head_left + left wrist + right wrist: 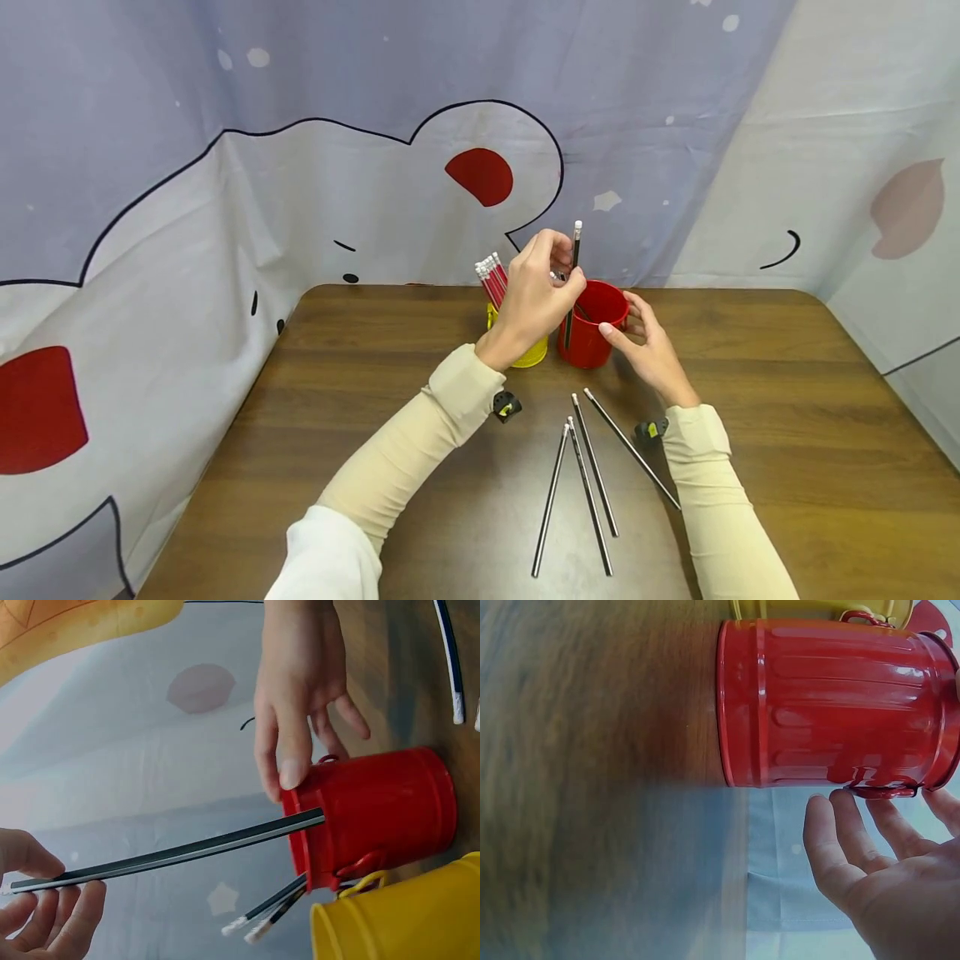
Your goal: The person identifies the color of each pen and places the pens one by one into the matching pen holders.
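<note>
My left hand [534,287] pinches a black pencil [187,846] near its white eraser end between thumb and fingers. The pencil stands nearly upright, and its lower end overlaps the near wall of a red bucket [587,350]. Two dark pencils [274,898] with white erasers lean inside that bucket. At the bucket's right side is my right hand [651,354], with the thumb at the rim and the other fingers extended, loosely bent, by the small side handle [885,793]. Left of it, partly hidden by my left hand, a yellow bucket [531,357] holds red pencils [491,279].
Several dark pencils [588,479] with white erasers lie spread on the wooden table [360,417], between my forearms and in front of the buckets. A printed curtain [360,200] hangs right behind the table's far edge.
</note>
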Tool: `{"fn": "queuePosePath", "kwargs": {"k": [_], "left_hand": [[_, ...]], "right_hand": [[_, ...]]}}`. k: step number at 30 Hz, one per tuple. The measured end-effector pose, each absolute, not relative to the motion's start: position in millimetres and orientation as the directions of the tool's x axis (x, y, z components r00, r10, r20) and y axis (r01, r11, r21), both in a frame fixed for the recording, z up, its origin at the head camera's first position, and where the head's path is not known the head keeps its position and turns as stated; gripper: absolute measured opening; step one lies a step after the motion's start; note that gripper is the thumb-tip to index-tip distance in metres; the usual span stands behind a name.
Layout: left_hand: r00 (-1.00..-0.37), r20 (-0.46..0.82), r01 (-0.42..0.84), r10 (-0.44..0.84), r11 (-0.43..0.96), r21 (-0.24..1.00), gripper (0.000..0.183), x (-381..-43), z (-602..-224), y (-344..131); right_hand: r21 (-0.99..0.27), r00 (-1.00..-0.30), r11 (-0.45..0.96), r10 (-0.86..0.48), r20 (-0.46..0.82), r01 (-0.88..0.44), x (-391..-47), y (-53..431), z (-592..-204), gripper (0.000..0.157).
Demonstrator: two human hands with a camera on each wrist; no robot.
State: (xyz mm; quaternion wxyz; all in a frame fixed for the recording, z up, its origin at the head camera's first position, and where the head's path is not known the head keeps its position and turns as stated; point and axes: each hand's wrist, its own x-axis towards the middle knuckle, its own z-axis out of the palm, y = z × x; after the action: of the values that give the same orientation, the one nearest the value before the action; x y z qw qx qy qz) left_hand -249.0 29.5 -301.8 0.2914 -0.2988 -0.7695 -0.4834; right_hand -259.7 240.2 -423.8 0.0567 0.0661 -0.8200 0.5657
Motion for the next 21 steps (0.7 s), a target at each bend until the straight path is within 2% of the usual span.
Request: {"fn": "queuePosePath", "kwargs": {"k": [4, 10, 21], "left_hand": [[-0.648, 0.735, 0.744, 0.199, 0.371, 0.556, 0.015, -255.0, -294.8, 30.4], [-0.667, 0.713, 0.729, 0.216, 0.384, 0.566, 0.015, -263.9, -287.2, 32.7], [-0.654, 0.728, 0.735, 0.205, 0.397, 0.549, 0.016, -279.3, -280.9, 42.1]], "right_hand": [[-0.917, -0.985, 0.362, -0.042, 0.166, -0.170, -264.3, 242.0, -431.5, 0.067], [-0.929, -0.987, 0.334, -0.048, 0.152, -0.159, -254.1, 233.5, -417.5, 0.067], [-0.926, -0.987, 0.343, -0.054, 0.152, -0.161, -247.1, 228.2, -409.1, 0.066]]}}
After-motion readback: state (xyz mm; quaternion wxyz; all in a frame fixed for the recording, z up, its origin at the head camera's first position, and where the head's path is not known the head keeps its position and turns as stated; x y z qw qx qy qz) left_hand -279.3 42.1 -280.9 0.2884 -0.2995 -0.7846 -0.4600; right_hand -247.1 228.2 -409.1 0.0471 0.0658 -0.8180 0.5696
